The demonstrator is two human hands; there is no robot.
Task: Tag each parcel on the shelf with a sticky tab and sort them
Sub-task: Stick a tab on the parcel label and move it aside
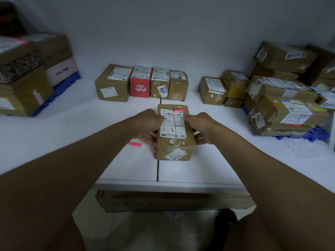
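Note:
A brown cardboard parcel (174, 140) with a white shipping label marked "3—3" stands on the white shelf (126, 165), near the front. A pink sticky tab (179, 110) lies across its far top edge. My left hand (150, 124) grips the parcel's left side, and my right hand (199, 125) grips its right side, fingers curled round it. A strip of pink sticky tabs (134, 143) lies on the shelf just left of the parcel, partly hidden behind my left hand.
A row of small parcels (141, 82), one of them red, lines the back. Tagged parcels are stacked on a blue pallet (282, 105) at the right and more on another (32, 73) at the left. A cardboard box (163, 201) sits below the shelf edge.

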